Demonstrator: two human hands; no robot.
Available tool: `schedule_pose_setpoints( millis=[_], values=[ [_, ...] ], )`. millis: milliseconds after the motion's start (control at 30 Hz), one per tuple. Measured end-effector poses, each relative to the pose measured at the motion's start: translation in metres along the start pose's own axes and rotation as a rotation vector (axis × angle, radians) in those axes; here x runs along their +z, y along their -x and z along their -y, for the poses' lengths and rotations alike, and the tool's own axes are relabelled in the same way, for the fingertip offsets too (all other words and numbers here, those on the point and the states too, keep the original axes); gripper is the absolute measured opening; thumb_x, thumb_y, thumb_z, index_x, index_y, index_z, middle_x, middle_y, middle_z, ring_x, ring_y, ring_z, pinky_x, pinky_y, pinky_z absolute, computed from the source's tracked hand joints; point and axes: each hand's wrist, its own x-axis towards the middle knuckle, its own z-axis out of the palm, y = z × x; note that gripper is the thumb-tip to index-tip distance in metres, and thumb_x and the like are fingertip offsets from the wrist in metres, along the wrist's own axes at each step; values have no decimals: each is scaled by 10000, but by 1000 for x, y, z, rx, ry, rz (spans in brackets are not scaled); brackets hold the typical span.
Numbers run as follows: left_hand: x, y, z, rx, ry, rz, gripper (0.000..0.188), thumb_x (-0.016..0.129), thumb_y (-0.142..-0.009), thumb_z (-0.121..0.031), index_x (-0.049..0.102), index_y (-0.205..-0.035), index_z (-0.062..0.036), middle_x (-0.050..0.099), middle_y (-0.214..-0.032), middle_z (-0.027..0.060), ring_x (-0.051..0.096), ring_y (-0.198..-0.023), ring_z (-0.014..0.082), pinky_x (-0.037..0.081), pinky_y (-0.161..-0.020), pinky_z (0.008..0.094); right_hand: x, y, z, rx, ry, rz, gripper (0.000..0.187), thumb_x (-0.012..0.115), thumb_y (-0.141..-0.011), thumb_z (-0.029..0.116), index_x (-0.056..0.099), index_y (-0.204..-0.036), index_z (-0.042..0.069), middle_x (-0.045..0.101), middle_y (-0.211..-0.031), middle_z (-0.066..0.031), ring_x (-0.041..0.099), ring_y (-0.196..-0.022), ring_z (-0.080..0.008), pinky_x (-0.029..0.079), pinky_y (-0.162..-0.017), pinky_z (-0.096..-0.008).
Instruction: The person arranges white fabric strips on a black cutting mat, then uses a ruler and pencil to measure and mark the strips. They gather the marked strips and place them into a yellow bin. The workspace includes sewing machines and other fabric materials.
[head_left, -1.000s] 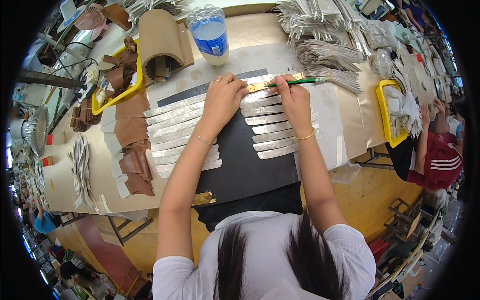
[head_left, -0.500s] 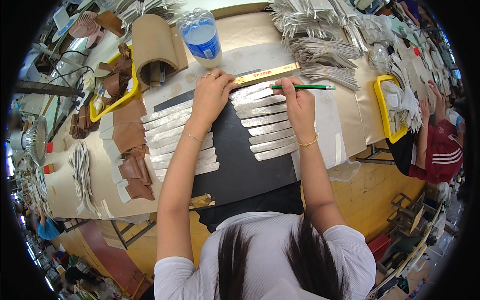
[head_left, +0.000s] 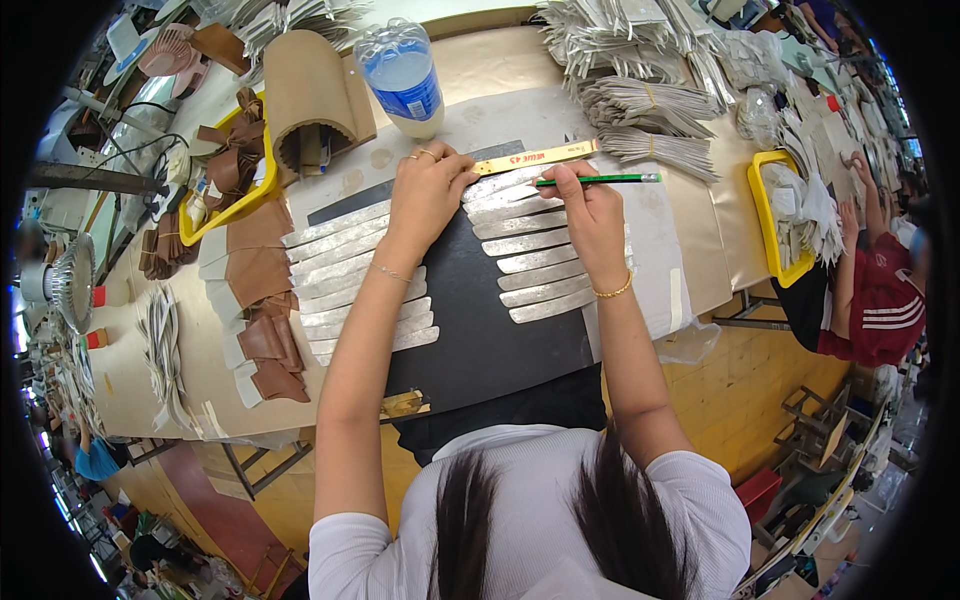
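My left hand [head_left: 428,190] presses flat on a yellow ruler [head_left: 540,158] laid across the top silver strip. My right hand [head_left: 590,205] grips a green pencil [head_left: 600,180] held level just below the ruler. Both work over a black mat [head_left: 470,310] that carries two fanned columns of silver-grey strips [head_left: 345,270], one under each forearm. The right column of strips [head_left: 540,265] lies partly under my right wrist, which wears a gold bracelet.
A water bottle with a blue label [head_left: 402,80] and a cardboard roll [head_left: 310,95] stand behind the mat. Brown leather pieces [head_left: 255,300] lie at the left beside a yellow tray [head_left: 215,205]. Bundled grey strips [head_left: 640,110] pile at back right; another person in red [head_left: 880,290] sits by a second yellow tray [head_left: 775,225].
The view has shifted slightly; the ruler and both hands sit a little higher on the mat. My right hand still holds the pencil along the ruler, now moved a bit left.
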Motion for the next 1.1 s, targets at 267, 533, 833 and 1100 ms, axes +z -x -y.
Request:
schedule_pose_setpoints(
  millis=[267, 533, 833, 1100],
  values=[
    [1, 1, 1, 5, -9, -9, 155, 735, -827, -119, 753, -948, -24, 661, -919, 118, 608, -886, 300, 481, -797, 398, 0, 2, 2, 12, 25, 20, 371, 534, -1043, 320, 688, -990, -12, 715, -768, -96, 685, -735, -144, 509, -682, -269],
    [2, 1, 0, 0, -22, -12, 162, 737, -824, -130, 759, -953, -35, 661, -923, 109, 602, -893, 292, 484, -804, 391, 1, 2, 1, 14, 64, 45, 366, 530, -1043, 321, 682, -977, -5, 715, -762, -109, 691, -722, -167, 506, -671, -274],
    [2, 1, -1, -7, -37, -10, 159, 743, -818, -141, 764, -938, -38, 664, -908, 110, 604, -891, 291, 486, -809, 395, 4, -2, 10, -8, 53, 47, 358, 532, -1040, 317, 677, -965, -2, 711, -752, -117, 702, -726, -183, 510, -667, -289],
    [3, -3, -7, 13, -122, -3, 112, 746, -805, -147, 761, -874, -61, 657, -863, 80, 617, -870, 289, 482, -778, 401, 26, -31, -3, -126, 332, 154, 329, 567, -1019, 312, 680, -965, 8, 685, -724, -94, 644, -652, -186, 485, -643, -298]
  ],
)
